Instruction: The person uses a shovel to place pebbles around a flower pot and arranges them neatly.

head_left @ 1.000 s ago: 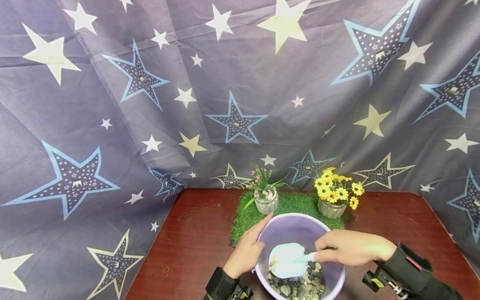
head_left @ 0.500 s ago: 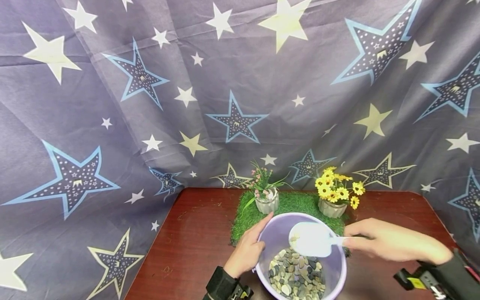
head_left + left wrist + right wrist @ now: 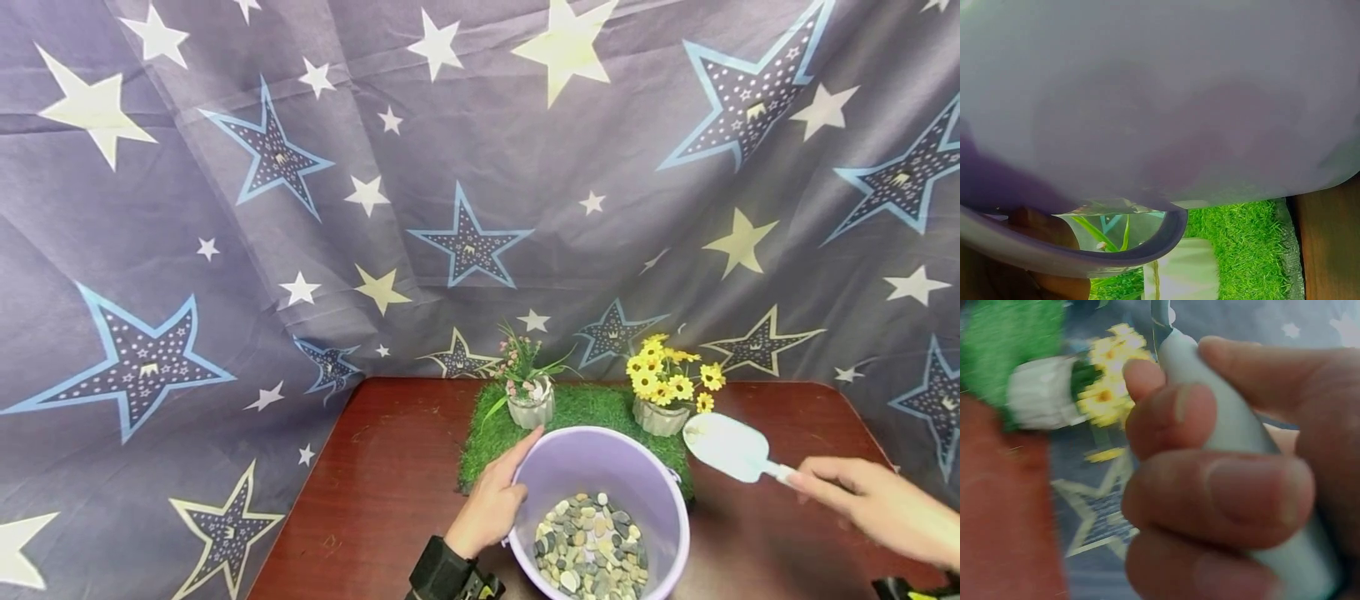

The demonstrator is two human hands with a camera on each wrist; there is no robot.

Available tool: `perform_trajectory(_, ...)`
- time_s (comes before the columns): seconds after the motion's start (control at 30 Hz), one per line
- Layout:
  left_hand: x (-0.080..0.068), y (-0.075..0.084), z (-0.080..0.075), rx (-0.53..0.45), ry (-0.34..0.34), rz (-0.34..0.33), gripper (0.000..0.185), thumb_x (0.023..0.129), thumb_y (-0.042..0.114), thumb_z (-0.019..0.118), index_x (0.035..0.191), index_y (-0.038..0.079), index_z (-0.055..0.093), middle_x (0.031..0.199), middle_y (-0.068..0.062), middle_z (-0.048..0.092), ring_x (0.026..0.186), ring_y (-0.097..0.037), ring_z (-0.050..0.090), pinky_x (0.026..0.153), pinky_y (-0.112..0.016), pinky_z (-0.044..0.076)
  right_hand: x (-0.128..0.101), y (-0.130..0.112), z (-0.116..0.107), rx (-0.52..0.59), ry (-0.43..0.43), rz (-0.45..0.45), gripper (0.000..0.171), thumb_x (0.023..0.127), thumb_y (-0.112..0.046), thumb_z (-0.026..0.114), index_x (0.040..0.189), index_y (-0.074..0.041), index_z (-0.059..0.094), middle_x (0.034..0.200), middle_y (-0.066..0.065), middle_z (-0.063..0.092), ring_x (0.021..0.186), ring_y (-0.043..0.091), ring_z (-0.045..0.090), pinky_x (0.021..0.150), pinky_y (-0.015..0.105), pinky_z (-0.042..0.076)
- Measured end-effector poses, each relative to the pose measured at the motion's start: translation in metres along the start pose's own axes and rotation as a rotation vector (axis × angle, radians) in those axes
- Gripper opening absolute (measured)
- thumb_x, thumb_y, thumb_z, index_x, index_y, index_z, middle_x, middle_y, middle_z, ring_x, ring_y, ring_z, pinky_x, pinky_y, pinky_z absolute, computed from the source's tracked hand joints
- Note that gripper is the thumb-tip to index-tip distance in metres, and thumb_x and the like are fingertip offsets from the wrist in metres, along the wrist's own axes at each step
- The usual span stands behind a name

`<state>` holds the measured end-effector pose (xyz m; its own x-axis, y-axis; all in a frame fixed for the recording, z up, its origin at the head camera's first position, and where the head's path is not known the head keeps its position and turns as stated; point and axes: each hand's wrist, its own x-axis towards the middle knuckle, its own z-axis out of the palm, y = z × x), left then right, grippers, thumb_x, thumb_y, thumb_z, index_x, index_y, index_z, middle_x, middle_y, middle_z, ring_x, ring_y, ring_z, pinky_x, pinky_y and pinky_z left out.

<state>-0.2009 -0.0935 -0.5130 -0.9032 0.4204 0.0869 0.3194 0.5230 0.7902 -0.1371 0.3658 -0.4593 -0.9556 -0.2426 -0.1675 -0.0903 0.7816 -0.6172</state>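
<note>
My left hand (image 3: 487, 504) holds the left rim of a round purple bucket (image 3: 592, 458), its thumb over the inner side. Grey, tan and white pebbles (image 3: 588, 542) cover the bucket's bottom. In the left wrist view the bucket's wall (image 3: 1147, 112) fills most of the picture, with fingers (image 3: 1054, 234) partly hidden at the rim. To the right of the bucket, my right hand (image 3: 873, 504) grips a pale blue-white scoop (image 3: 727, 448) above the table, its blade pointing left. The right wrist view shows fingers (image 3: 1222, 487) curled round the scoop's handle (image 3: 1225, 419).
Behind the bucket lies a green artificial grass mat (image 3: 592, 404). On it stand a pot of pink flowers (image 3: 531, 408) and a pot of yellow flowers (image 3: 662, 417), the latter close to the scoop's blade. The reddish-brown table (image 3: 397, 483) meets a star-patterned curtain (image 3: 337, 292).
My right hand has lifted the scoop up from over the pebbles and carried it right, out past the bucket's rim. The left hand stays on the rim.
</note>
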Motion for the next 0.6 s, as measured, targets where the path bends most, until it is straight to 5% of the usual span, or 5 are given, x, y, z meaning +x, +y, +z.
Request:
perform_trajectory(0.3,0.001,0.000,0.001,-0.001,0.015,0.007,0.088,0.084,-0.007,0.048,0.162,0.033,0.035,0.163,-0.001,0.045,0.146,-0.029,0.047,0.116,-0.055,0.039,0.019,0.044,0.071,0.063,0.057,0.074,0.042,0.107,-0.039,0.051,0.074,-0.013,0.057,0.062,-0.011,0.042,0.054,0.003,0.039,0.053,0.025,0.034)
perform_trajectory(0.6,0.000,0.000,0.001,0.003,0.004,0.009,0.087,0.084,-0.006,0.047,0.163,0.029,0.035,0.163,-0.002,0.043,0.147,-0.030,0.044,0.118,-0.055,0.037,0.049,0.048,0.093,-0.060,0.116,0.088,0.043,0.106,-0.036,0.052,0.068,-0.017,0.053,0.065,-0.007,0.041,0.060,0.005,0.037,0.062,0.027,0.031)
